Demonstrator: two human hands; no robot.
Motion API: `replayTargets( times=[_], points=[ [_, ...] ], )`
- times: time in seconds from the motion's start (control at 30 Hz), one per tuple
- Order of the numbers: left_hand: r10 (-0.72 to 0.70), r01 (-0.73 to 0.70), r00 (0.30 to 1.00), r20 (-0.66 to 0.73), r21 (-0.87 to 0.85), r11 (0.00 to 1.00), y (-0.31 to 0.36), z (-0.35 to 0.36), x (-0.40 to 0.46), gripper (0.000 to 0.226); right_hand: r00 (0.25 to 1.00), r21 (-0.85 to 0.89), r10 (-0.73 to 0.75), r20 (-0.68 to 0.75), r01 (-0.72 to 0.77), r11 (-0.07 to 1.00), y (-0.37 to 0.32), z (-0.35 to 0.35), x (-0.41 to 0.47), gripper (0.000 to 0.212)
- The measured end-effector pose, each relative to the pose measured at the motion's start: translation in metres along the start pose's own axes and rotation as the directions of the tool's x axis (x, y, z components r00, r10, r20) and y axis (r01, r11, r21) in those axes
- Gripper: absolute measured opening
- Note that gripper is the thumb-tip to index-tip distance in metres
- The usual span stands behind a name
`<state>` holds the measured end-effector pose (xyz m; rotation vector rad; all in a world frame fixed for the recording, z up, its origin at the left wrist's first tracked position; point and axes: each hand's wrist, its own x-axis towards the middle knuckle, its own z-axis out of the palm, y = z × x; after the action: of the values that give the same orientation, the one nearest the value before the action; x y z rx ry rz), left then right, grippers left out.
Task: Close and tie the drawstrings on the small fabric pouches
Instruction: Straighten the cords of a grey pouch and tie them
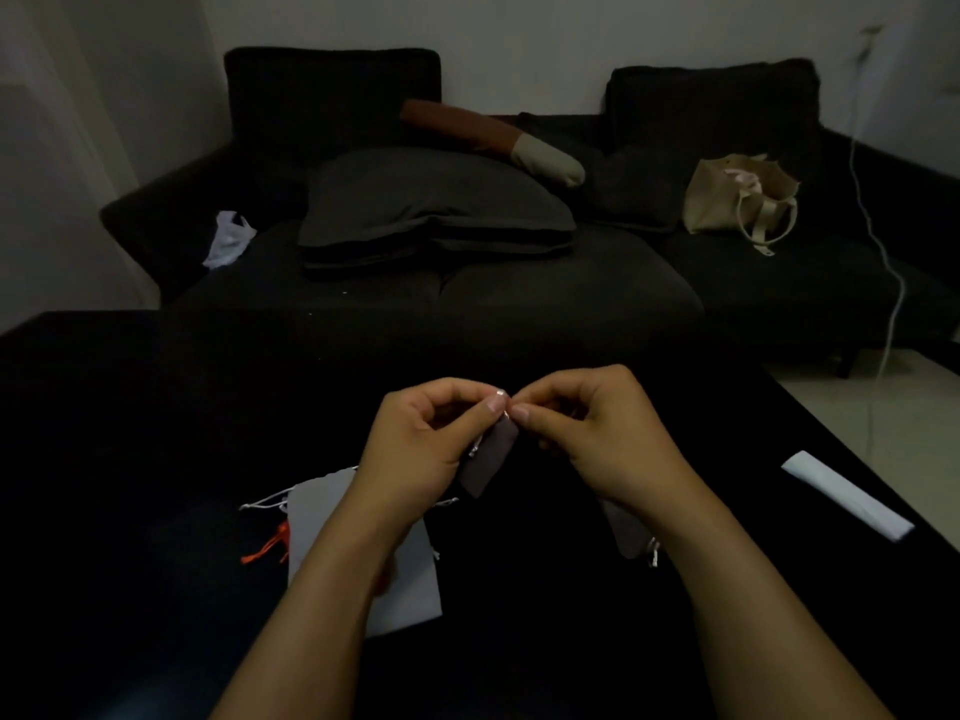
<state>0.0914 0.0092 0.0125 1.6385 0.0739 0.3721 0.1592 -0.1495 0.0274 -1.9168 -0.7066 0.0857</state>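
1. The left hand (pixel 421 439) and the right hand (pixel 597 428) meet above the dark surface (pixel 130 433), thumbs and forefingers nearly touching each other.
2. Both hands pinch the pale drawstring (pixel 501 402) at the mouth of a small brown pouch (pixel 493 459); the fingers (pixel 496 405) of each hand are curled closed on the cord.
3. The brown pouch hangs down from the pinch between the two hands, tilted, with its lower end near the left wrist and off the surface.
4. A loose end of cord shows beside the pouch, against the left palm.
5. A grey pouch (pixel 322 517) lies flat on the surface under the left forearm, its white strings (pixel 262 504) trailing out to the left.
6. Orange strings (pixel 265 548) lie just beside the grey pouch on its left edge.
7. Another brown pouch (pixel 628 532) lies on the surface, partly hidden under the right forearm, with pale cord at its near end.
8. A white folded strip (pixel 847 493) lies on the surface well apart to the right.
9. Beyond the surface stands a dark sofa (pixel 519 283) carrying a grey cushion (pixel 431 200), a beige tote bag (pixel 737 200) and a white plastic bag (pixel 228 244).
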Motion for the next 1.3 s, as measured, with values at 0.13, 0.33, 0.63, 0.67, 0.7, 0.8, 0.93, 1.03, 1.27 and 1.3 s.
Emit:
replayTargets(
  times=[0.13,0.33,0.63,0.67,0.7,0.8,0.93,1.03,1.27,1.3],
  points=[
    [0.043,-0.043,0.999,0.013,-0.015,0.999,0.004,0.000,-0.002,0.007,0.993,0.030,-0.113,0.028,0.113,0.993,-0.007,-0.005,-0.002,0.018],
    [-0.042,0.041,0.990,0.132,0.006,0.999,0.008,-0.011,-0.003,0.012,0.978,0.001,-0.183,0.097,0.184,0.983,-0.015,-0.009,-0.007,0.012],
    [-0.105,0.119,0.981,0.164,-0.081,0.990,0.013,-0.015,-0.007,0.015,0.982,0.107,-0.157,0.107,0.146,0.984,-0.013,-0.010,-0.007,0.003],
    [-0.115,0.132,0.981,0.158,-0.097,0.986,0.013,-0.014,-0.007,0.016,0.982,0.126,-0.129,0.136,0.112,0.986,-0.013,-0.009,-0.006,0.004],
    [-0.124,0.142,0.981,0.151,-0.115,0.983,0.014,-0.013,-0.007,0.017,0.981,0.159,-0.101,0.165,0.074,0.985,-0.013,-0.008,-0.006,0.004],
    [-0.153,0.181,0.978,0.140,-0.215,0.960,0.016,-0.011,-0.007,0.018,0.973,0.310,-0.055,0.226,-0.018,0.951,-0.017,-0.004,-0.007,0.008],
    [-0.173,0.213,0.975,0.142,-0.346,0.914,0.020,-0.009,-0.008,0.017,0.970,0.567,-0.027,0.243,-0.120,0.815,-0.019,0.006,-0.005,0.015],
    [-0.164,0.196,0.980,0.113,-0.392,0.899,0.021,-0.005,-0.008,0.016,0.969,0.660,-0.006,0.248,-0.164,0.733,-0.020,0.009,-0.004,0.016],
    [-0.188,0.174,0.982,0.013,-0.439,0.881,0.021,-0.002,-0.006,0.015,0.998,0.452,-0.007,0.069,-0.025,0.892,-0.015,-0.001,-0.004,0.008],
    [-0.194,0.171,0.981,-0.009,-0.437,0.883,0.021,-0.003,-0.006,0.020,0.999,0.382,-0.006,0.045,-0.012,0.924,-0.014,-0.005,-0.004,0.010]
  ],
)
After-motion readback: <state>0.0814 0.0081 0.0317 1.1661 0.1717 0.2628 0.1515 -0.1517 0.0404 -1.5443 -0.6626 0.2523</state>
